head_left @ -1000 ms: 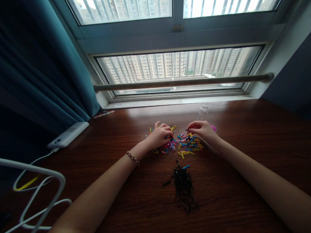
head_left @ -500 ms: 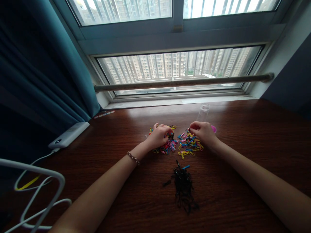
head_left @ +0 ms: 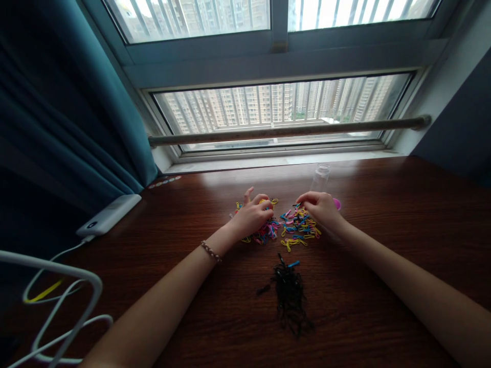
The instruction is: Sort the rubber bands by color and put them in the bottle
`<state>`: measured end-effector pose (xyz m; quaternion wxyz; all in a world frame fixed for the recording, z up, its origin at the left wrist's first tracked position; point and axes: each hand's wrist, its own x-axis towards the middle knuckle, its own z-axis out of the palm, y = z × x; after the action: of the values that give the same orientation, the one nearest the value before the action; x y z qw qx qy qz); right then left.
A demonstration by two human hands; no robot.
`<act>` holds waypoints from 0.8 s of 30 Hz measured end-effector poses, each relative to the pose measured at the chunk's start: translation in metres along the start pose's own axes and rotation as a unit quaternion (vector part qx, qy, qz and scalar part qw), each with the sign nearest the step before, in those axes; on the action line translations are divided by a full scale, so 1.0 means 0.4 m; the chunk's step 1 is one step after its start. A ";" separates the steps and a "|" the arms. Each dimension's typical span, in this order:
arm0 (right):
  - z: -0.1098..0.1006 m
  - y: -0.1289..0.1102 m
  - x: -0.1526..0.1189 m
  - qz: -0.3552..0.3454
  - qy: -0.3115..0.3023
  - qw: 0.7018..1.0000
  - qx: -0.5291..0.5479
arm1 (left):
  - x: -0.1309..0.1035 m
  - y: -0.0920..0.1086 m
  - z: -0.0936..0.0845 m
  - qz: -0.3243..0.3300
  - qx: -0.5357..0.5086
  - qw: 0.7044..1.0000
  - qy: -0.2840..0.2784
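My left hand [head_left: 251,217] rests over a pile of small coloured rubber bands [head_left: 273,230], fingers apart and bent, one raised; no band shows in it, though its palm side is hidden. At the far edge of a second pile of coloured bands [head_left: 301,225], my right hand [head_left: 320,207] is closed in a pinch. A dark rubber band [head_left: 296,205] shows at its fingertips, partly hidden. Nearer to me lies a heap of black rubber bands [head_left: 289,291] with one blue band [head_left: 293,263] at its top.
Behind my right hand are a clear plastic bottle [head_left: 320,176] and a pink round lid [head_left: 337,204]. A white power bank [head_left: 109,213] with a cable lies at left, near a white tube frame [head_left: 95,286]. The wooden table [head_left: 368,286] meets a window with a rail [head_left: 284,132].
My left hand's fingers have spread and one has lifted; the black band seen by them before no longer shows. My right hand has shifted slightly left, still pinched.
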<state>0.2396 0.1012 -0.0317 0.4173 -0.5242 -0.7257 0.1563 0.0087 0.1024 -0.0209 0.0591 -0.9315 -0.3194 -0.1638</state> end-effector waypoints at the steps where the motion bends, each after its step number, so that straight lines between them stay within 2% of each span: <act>1: 0.000 0.001 0.001 0.008 0.000 1.000 0.007 | 0.000 0.000 0.004 -0.010 -0.014 1.000 0.005; 5: 0.001 -0.002 0.003 0.024 -0.016 0.998 0.055 | 0.005 -0.005 0.017 -0.094 -0.113 0.988 0.044; 10: 0.001 -0.022 0.003 0.057 -0.062 0.988 0.133 | 0.008 -0.018 0.016 -0.165 -0.274 0.943 0.092; 12: -0.003 -0.035 0.003 0.073 -0.077 0.980 0.167 | 0.007 -0.023 0.015 -0.169 -0.318 0.927 0.103; 14: -0.009 -0.051 0.002 0.092 -0.094 0.971 0.199 | 0.005 -0.025 0.015 -0.165 -0.329 0.924 0.105; 18: -0.011 -0.081 -0.008 0.097 -0.134 0.956 0.241 | 0.006 -0.014 0.012 -0.152 -0.307 0.934 0.099; 24: 0.025 -0.103 -0.037 0.085 -0.164 0.945 0.272 | 0.013 0.025 -0.001 -0.117 -0.286 0.945 0.109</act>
<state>0.2075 0.0737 -0.0171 0.4045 -0.4175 -0.6670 0.4661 0.0185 0.0973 -0.0187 -0.1950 -0.8420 -0.3570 -0.3544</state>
